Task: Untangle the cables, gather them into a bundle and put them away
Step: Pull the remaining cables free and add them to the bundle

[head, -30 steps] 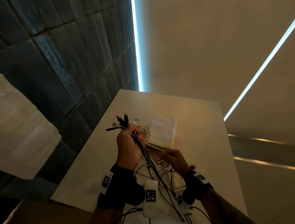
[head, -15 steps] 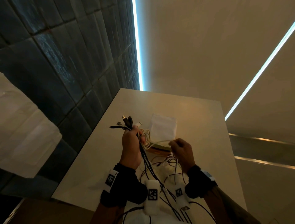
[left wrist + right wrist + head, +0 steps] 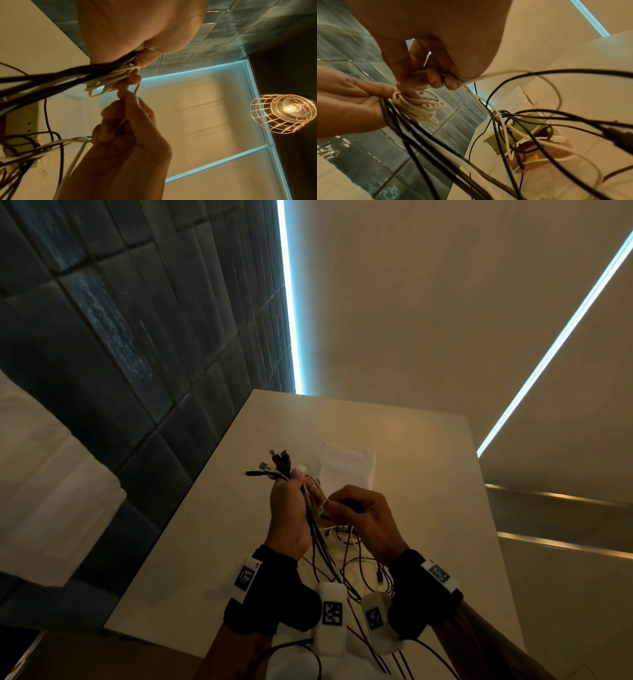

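My left hand (image 3: 287, 508) grips a bundle of black and white cables (image 3: 317, 539) above the table, and their plugs (image 3: 279, 465) stick out past the fist. A thin cream cable is looped in a small coil (image 3: 418, 106) against the left fingers (image 3: 137, 79). Close beside it, my right hand (image 3: 359, 515) pinches a white cable (image 3: 488, 75) between thumb and curled fingers (image 3: 109, 129). The rest of the cables hang down in a loose tangle (image 3: 346, 563) onto the table (image 3: 428, 474).
A flat white pouch (image 3: 346, 467) lies on the table beyond the hands. Under the tangle sits a greenish box (image 3: 530, 121) with a yellow piece (image 3: 531, 157). A dark tiled wall (image 3: 137, 337) borders the table's left edge. A wire-cage lamp (image 3: 283, 113) hangs overhead.
My right hand has risen and moved left until it sits right beside the left hand, bringing the white cable with it. The left hand has kept hold of the bundle.
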### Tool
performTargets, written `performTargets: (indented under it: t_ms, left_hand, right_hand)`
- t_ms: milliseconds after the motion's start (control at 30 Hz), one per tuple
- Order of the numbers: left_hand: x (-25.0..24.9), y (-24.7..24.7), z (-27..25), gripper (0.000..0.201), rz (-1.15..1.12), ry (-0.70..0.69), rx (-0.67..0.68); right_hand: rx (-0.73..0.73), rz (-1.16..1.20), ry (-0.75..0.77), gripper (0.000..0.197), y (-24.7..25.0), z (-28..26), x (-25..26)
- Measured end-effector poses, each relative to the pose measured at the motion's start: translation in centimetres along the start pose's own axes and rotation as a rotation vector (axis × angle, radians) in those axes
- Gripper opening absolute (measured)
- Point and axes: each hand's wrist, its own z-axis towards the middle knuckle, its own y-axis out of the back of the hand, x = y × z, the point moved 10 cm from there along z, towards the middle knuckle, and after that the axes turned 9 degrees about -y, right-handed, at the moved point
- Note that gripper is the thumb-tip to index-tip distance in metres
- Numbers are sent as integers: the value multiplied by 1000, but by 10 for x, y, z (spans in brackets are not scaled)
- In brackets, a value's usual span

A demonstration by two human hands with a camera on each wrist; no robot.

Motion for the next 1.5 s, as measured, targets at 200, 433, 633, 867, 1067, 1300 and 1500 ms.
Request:
performTargets:
  t_ms: [200, 433, 633, 867, 1067, 1300, 1500]
  left_hand:
    - [2, -4, -2, 19, -54, 31, 17]
    - [-22, -15, -9, 20, -205, -59, 88]
    - [-28, -10, -9, 18, -200, -102, 91]
    - [-37, 0, -6, 21, -237, -128, 63]
    - [-34, 5, -5, 21, -229, -129, 66]
    - [-20, 9, 1, 25, -97, -76, 44]
    - [-8, 6, 0, 21, 12, -32, -4]
  right_hand:
    - [37, -80, 41, 7, -6, -3, -1]
    - [84, -135, -11, 28, -2, 5, -29]
    - [-14, -156, -101, 25, 24, 13, -64]
    - [-74, -207, -162, 30, 44, 13, -96]
    - [-132, -275, -240, 37, 59, 10, -116]
    - [-395, -165, -274, 18, 75, 20, -90]
    - [-231, 63, 36, 15, 28, 13, 8]
